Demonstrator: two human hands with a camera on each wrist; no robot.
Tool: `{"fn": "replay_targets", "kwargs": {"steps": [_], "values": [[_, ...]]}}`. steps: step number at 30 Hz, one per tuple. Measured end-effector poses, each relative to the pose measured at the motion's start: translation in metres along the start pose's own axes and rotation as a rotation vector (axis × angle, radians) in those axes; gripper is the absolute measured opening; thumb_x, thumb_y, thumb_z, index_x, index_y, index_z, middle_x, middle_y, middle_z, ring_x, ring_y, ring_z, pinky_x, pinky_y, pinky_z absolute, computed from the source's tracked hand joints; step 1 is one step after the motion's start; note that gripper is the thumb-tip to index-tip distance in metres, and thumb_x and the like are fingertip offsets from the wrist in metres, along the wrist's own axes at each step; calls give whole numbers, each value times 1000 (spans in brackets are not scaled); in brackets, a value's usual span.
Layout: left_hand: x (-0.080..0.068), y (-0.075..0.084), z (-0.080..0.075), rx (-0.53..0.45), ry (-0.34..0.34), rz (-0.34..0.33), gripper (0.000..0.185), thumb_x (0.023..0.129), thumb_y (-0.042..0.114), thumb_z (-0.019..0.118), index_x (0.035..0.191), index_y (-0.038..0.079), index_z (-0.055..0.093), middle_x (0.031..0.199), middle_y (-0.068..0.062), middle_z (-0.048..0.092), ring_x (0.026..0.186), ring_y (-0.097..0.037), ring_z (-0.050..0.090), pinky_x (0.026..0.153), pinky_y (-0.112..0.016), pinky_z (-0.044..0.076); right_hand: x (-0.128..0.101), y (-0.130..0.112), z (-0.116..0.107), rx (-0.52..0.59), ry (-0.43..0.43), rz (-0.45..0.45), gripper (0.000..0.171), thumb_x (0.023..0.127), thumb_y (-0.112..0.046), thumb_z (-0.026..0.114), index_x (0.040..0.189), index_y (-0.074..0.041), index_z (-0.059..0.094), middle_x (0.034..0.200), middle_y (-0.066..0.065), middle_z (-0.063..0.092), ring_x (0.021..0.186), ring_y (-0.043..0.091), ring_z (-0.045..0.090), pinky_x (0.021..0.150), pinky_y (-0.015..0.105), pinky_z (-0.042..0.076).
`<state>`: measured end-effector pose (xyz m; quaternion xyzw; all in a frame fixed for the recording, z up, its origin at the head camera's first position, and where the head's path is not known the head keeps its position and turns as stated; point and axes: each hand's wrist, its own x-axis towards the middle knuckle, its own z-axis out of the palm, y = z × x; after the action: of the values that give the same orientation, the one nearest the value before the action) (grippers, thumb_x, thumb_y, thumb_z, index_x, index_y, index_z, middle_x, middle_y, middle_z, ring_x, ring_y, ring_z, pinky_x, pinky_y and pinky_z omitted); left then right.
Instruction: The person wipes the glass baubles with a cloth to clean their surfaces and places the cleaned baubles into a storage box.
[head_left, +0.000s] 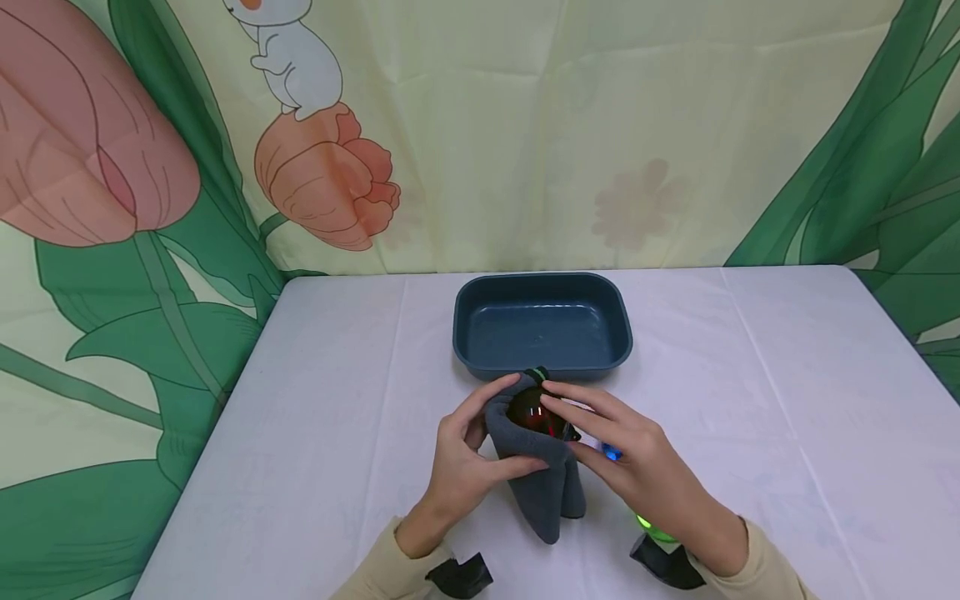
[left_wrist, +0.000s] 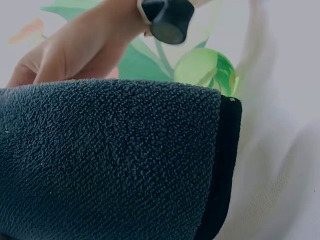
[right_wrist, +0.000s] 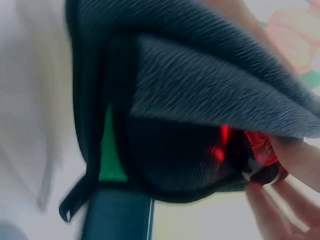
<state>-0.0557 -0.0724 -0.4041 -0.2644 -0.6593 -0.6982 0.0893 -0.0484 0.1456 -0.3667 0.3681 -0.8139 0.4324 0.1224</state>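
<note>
Both hands are at work on one grey-blue cloth. The left hand pinches its left side, thumb on the near face, fingers at the far edge. The right hand has its fingers over the top of a glossy dark-red ball and its thumb lower down; from where I stand, it pinches the ball lightly at its right side. The ball sits in the fold of the cloth, whose two ends hang toward the near side.

Risks noted: the ball is smooth and the fold gapes on the right, so a loosened right thumb could let it roll out. A tug by the left hand might tip it the same way. A blue ball, partly hidden, lies just beside the right thumb, and a green ball shows by the right wrist; a careless sweep of that forearm could set either rolling.

Beyond the cloth stands a dark blue bin, its near rim close to the cloth's black-trimmed far corner; contact cannot be told. The white tabletop runs wide to both sides, giving the arms sideways room; forward, the bin limits travel.
</note>
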Motion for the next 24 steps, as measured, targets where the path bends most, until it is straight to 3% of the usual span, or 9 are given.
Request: {"fn": "replay_targets", "kwargs": {"steps": [4,5,9,12,14,19,24], "values": [[0,-1,0,6,-9,7,80,69,-11,85,141,1,51,132,-22,61,114,-20,65,97,-36,55,0,-3,-1,110,-3,182,68,79,9,77,140,-13,58,140,2,56,129,9,54,94,19,53],[0,-1,0,7,-10,9,80,69,-11,84,140,1,51,132,-22,61,114,-20,65,97,-36,55,1,-4,-1,129,-2,206,69,78,10,77,140,-14,58,140,1,56,128,9,55,94,20,53],[1,-2,0,15,-13,22,78,70,-11,84,140,0,52,131,-22,61,114,-20,65,97,-37,55,2,-3,-3,111,-9,216,70,76,10,79,138,-16,60,138,-1,57,124,14,58,93,20,53],[1,-2,0,21,-13,28,77,70,-11,84,139,0,52,130,-22,62,113,-20,66,95,-36,56,3,-2,-6,37,-29,180,73,73,7,83,138,-18,60,142,0,55,127,16,56,95,15,50],[1,-2,-1,16,-12,23,77,70,-12,83,139,0,52,129,-22,62,112,-20,66,94,-36,56,2,-1,-8,-7,-43,133,65,78,-4,83,138,-19,60,144,0,53,130,16,53,97,13,47],[0,-2,-1,-5,-6,7,76,71,-12,82,139,1,52,129,-23,62,110,-20,67,93,-36,57,3,3,-9,-16,-35,-74,41,98,-32,57,133,-11,64,141,8,56,131,18,51,100,15,47],[0,-1,0,-16,-4,1,76,72,-12,82,140,1,51,129,-24,61,110,-20,67,92,-36,58,4,4,-7,-40,8,-185,40,102,-33,51,130,-7,65,136,10,59,127,20,54,102,17,47]]}}
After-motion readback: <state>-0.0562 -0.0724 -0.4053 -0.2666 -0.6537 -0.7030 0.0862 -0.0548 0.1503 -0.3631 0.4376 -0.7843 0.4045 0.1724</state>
